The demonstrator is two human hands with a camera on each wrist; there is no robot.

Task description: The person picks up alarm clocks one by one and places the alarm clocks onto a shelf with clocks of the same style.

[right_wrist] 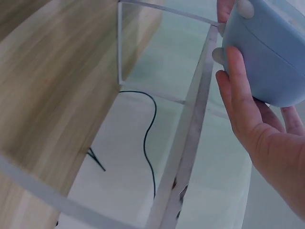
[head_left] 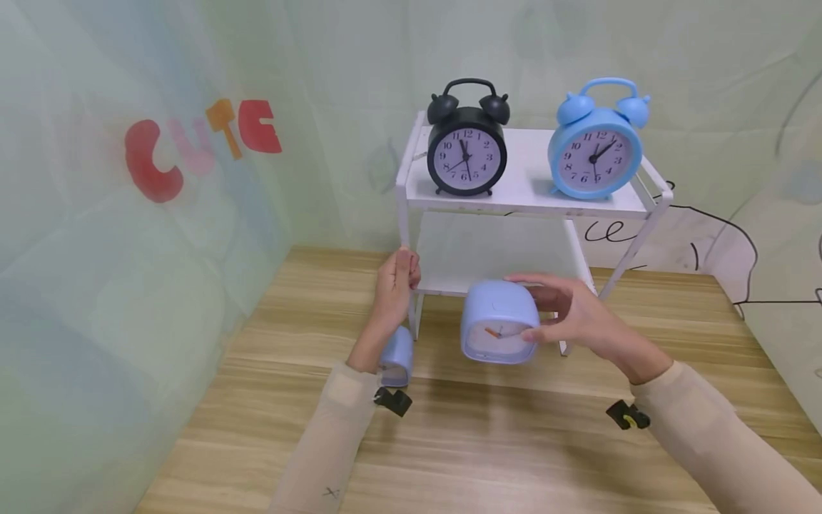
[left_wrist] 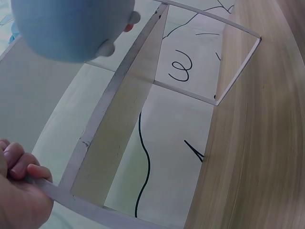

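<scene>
My right hand grips a light blue rounded clock by its right side, thumb at the edge of the face. The clock is held up in front of the lower shelf of a white two-tier rack; small round feet show under it in the right wrist view. My left hand holds the rack's left front leg, fingers curled round it, as the left wrist view also shows. Partly hidden behind my left wrist, a second light blue clock stands on the table.
On the top shelf stand a black twin-bell alarm clock at left and a bright blue one at right. The rack stands on a wood-grain table with printed cloth hanging at the left and behind.
</scene>
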